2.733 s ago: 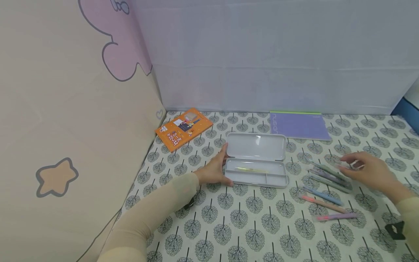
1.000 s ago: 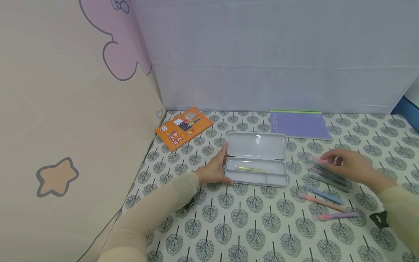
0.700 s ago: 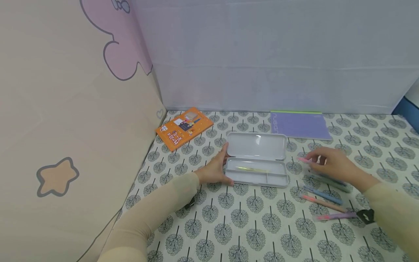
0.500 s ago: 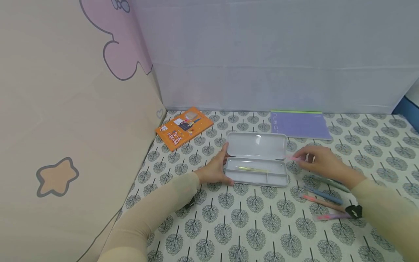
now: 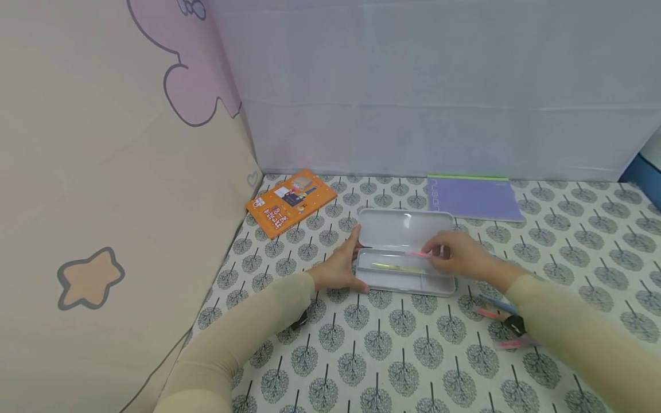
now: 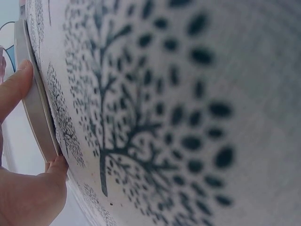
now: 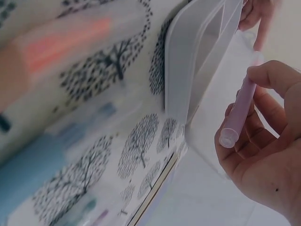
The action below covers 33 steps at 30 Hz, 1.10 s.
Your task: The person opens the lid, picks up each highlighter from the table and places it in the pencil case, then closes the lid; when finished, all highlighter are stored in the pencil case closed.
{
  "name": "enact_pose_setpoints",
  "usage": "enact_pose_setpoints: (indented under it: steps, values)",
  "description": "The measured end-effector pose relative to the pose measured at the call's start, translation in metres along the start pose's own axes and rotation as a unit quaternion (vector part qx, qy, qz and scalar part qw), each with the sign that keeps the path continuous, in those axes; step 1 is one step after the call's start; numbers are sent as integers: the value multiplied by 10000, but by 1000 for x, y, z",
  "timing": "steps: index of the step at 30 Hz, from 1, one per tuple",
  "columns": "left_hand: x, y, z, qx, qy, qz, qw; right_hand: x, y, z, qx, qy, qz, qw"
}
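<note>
A white pencil case point(image 5: 384, 281) lies open on the table, lid folded back, its tray divided into compartments. My left hand point(image 5: 338, 267) holds its left end; in the left wrist view, a fingertip and the thumb touch the case wall point(image 6: 35, 103). My right hand point(image 5: 459, 255) pinches a pink pen point(image 5: 419, 254) over the rear compartment, near a yellow pen point(image 5: 397, 268) lying inside. The right wrist view shows this pink pen point(image 7: 240, 108) between thumb and fingers, one end sticking out toward the camera.
Right of the case lie a blue pen point(image 5: 498, 303), an orange pen point(image 5: 489, 314) and a purple pen point(image 5: 511, 344), partly hidden by the right sleeve. Behind are an orange booklet point(image 5: 291, 202) and a purple notebook point(image 5: 474, 199). A wall panel point(image 5: 129, 189) borders the left.
My right hand picked up the pink pen from the group on the right and carried it left, over the case. The left hand has stayed at the case's left end.
</note>
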<state>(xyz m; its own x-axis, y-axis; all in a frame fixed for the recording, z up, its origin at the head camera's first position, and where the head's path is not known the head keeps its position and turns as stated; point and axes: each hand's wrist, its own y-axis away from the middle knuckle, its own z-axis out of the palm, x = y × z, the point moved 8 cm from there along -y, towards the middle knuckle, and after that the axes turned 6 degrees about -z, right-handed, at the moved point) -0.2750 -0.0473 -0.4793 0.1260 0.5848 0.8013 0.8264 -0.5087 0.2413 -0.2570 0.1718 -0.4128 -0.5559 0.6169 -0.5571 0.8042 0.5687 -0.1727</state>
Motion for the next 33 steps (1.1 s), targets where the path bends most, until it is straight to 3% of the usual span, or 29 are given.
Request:
enact_pose_setpoints:
  steps: [18,27,33]
  values:
    - [-1,0,1,-30,-3,-1,10000,-11,-36,37,-87,142,-124,9998]
    - [1,0,1,-51,67,38,10000,-12,-45,50,-207,182,-34,9996]
    - [1,1,0,-47,35,-42,10000,-10,-45,47,-110,228,35,9997]
